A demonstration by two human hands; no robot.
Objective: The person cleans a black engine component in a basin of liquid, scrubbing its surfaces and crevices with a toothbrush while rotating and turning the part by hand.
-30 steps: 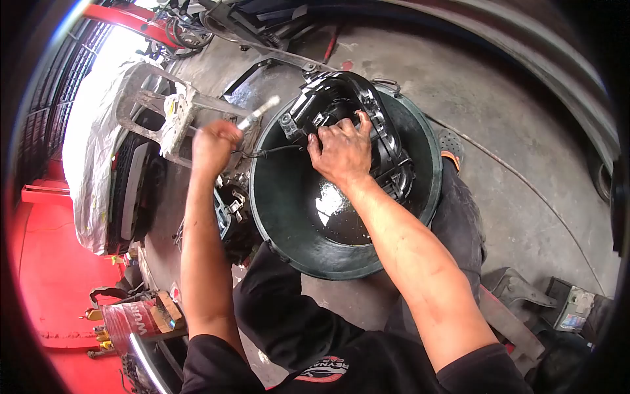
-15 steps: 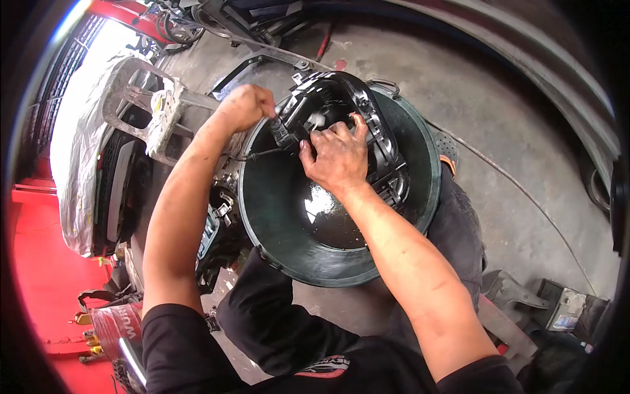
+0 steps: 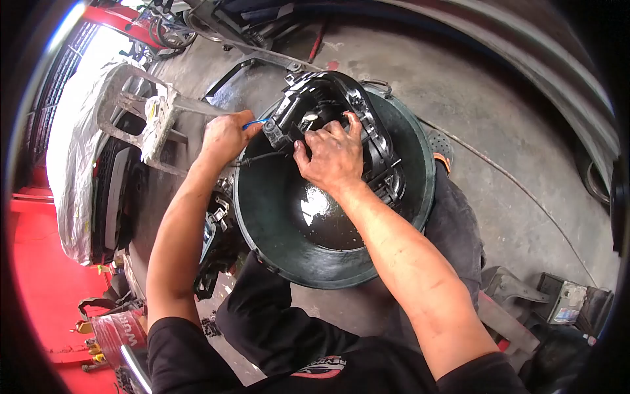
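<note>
A wet, glossy black plastic housing (image 3: 377, 128) stands tilted inside a round dark green tub (image 3: 259, 226), reaching above its far rim. My right hand (image 3: 333, 157) is closed on the housing's inner frame, fingers curled over it. At the housing's left edge, my left hand (image 3: 226, 136) is closed around a thin blue-handled tool (image 3: 254, 123). The tool's tip meets the corner of the housing; its exact kind is not clear. Dark, shiny liquid (image 3: 328, 223) lies in the tub's bottom. A thin black cable (image 3: 259, 157) runs over the tub's left rim.
A worn plastic chair (image 3: 161, 125) is left of the tub, beside a plastic-covered car bumper (image 3: 82, 164). Dark parts (image 3: 220, 226) lie close to the tub's left side. A hose (image 3: 512, 177) crosses the concrete floor at right, and a battery (image 3: 567, 302) sits lower right.
My left hand has moved left and down, away from the housing's edge, and the blue tool now shows. My right hand keeps its hold; the view has shifted slightly.
</note>
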